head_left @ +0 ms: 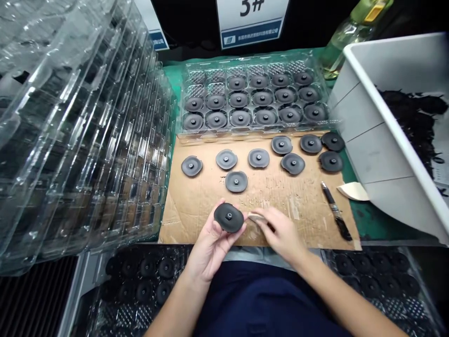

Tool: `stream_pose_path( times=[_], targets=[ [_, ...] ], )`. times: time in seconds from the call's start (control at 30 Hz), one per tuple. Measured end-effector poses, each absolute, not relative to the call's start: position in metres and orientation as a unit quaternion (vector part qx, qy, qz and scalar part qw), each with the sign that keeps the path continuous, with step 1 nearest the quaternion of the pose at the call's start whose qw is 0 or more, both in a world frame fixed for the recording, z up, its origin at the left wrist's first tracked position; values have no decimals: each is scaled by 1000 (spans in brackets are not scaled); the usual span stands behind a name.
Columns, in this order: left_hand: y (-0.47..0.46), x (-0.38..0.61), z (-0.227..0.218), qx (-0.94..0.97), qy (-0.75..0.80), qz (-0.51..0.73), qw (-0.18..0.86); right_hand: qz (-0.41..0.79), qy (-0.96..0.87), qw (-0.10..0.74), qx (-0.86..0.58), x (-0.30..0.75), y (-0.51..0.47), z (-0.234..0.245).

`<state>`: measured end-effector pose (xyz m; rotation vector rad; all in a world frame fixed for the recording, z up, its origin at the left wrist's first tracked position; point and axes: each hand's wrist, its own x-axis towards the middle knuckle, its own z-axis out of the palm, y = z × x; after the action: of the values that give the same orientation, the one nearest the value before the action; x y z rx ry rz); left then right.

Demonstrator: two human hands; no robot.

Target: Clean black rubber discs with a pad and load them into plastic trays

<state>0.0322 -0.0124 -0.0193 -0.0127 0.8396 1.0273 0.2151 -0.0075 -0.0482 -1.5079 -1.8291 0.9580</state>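
Clear plastic trays [80, 131], empty, stacked tilted at far left. Just right of them a cardboard sheet [196, 206] on the bench.

L hand [206, 245] at the near edge of the cardboard, fingers curled round a black round disc [228, 218], held up off the sheet, hub facing cam. R hand [280, 234] just right of it, pinching a small pale flat tool [255, 216], tip at the disc's right rim; blurred, type unclear.

Beyond the hands: approx ten loose discs [236, 181] on the cardboard. Far side: clear tray [252, 135], most pockets filled w/ discs. Right: black-handled tool [336, 211] lying on the cardboard, then a white bin [368, 121] w/ black scrap.
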Motion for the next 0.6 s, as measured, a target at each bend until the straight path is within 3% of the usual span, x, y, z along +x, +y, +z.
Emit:
stream_pose_path(
  times=[0.2,0.33,0.5,0.6],
  targets=[
    [-2,48,-11,35,422,439,792,308,-709,394,-498,193,12,24],
    [1,50,-2,40,456,422,782,376,-756,313,-434,179,11,42],
    [0,50,9,72,433,421,794,279,-759,386,-445,179,8,41],
    [-2,48,13,69,429,415,799,339,-769,341,-422,192,-4,45]
  ],
)
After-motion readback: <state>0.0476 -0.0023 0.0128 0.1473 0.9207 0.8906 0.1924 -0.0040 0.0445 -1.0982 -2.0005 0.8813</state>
